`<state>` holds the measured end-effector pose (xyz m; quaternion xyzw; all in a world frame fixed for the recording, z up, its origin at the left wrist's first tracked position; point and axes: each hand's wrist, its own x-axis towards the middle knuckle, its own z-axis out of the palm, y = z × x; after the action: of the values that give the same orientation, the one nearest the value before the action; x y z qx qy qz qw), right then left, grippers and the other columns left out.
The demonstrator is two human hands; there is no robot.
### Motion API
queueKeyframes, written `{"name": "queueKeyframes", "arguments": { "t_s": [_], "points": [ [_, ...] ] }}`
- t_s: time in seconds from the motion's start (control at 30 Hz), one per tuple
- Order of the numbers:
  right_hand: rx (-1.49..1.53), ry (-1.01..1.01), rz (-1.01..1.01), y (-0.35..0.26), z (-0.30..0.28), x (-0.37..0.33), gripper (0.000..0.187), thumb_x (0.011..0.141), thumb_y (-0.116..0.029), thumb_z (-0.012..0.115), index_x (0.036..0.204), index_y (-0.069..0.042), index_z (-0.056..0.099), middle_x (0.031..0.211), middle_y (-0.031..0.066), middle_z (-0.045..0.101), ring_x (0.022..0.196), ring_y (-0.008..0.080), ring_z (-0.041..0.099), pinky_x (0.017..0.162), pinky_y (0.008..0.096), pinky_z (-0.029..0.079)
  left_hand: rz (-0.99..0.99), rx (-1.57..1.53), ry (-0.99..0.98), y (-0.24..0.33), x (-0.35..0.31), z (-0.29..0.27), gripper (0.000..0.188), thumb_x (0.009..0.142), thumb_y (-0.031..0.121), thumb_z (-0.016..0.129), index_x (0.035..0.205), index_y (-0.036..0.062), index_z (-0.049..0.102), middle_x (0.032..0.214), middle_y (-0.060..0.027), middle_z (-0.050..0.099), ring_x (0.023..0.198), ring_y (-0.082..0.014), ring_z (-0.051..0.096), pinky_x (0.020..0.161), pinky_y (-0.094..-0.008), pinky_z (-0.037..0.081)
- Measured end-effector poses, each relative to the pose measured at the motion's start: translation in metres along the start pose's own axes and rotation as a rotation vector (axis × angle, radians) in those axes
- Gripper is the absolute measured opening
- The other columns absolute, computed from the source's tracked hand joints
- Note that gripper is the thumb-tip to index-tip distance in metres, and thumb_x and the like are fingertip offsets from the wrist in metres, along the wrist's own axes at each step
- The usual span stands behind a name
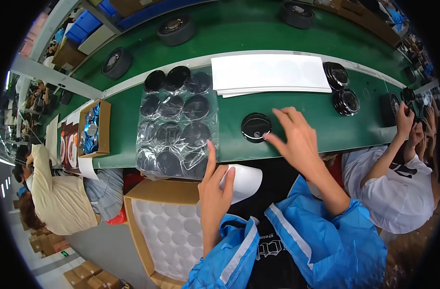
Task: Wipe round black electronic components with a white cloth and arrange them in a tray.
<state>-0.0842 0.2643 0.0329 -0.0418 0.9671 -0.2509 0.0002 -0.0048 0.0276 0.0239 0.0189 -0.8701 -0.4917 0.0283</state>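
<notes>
A glossy black round cap [256, 127] lies on the green bench in front of me. My right hand [297, 142] is over its right edge, thumb and fingers spread apart; the thumb tip is at the cap's rim, and I cannot tell if it touches. My left hand [215, 195] pinches a curled white sheet [246, 183] at the bench's near edge. Its index finger points up beside a clear plastic-covered tray [169, 118] with rows of black round caps. Behind the cap lies a stack of white sheets [273, 74].
Black round parts [346, 101] stand right of the sheets. Below the tray, an open cardboard box [138, 231] holds round-celled white packing. A small carton [104, 127] contains blue parts. Beyond a rail, black wheels [176, 30] sit on a green belt. People work on both sides.
</notes>
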Motion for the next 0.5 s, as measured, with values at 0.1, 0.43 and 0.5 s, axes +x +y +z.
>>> {"name": "queueKeyframes", "arguments": {
  "t_s": [0.1, 0.43, 0.5],
  "points": [
    [-0.009, 0.244, -0.429, -0.003, 0.012, -0.001, 0.063, 0.089, -0.031, 0.087, 0.143, -0.005, 0.066, 0.124, 0.0154, 0.065, 0.111, 0.0366, 0.065, 0.094, 0.0449, 0.054, 0.026, 0.010, 0.029, 0.006, 0.001, 0.002, 0.019, 0.103, 0.015, 0.069, 0.097, -0.0025, 0.072, 0.170, -0.0162, 0.048, 0.073, -0.0121, 0.066, 0.063, -0.0273, 0.048],
    [0.000, 0.095, -0.382, 0.000, 0.029, 0.010, 0.079, 0.082, -0.037, 0.091, 0.149, -0.006, 0.063, 0.133, 0.0147, 0.062, 0.118, 0.0353, 0.060, 0.101, 0.0457, 0.050, 0.123, -0.087, 0.038, -0.003, -0.008, -0.015, 0.017, 0.098, 0.007, 0.073, 0.088, -0.0069, 0.070, 0.168, -0.0253, 0.048, 0.073, -0.0099, 0.065, 0.065, -0.0254, 0.049],
    [0.041, 0.144, -0.411, -0.004, 0.024, 0.017, 0.077, 0.082, -0.037, 0.092, 0.146, -0.006, 0.064, 0.132, 0.0152, 0.063, 0.117, 0.0354, 0.062, 0.100, 0.0449, 0.051, 0.145, -0.116, 0.030, -0.010, -0.010, -0.019, 0.017, 0.098, 0.007, 0.073, 0.088, -0.0070, 0.070, 0.168, -0.0256, 0.048, 0.073, -0.0098, 0.065, 0.066, -0.0255, 0.049]
  ]
}}
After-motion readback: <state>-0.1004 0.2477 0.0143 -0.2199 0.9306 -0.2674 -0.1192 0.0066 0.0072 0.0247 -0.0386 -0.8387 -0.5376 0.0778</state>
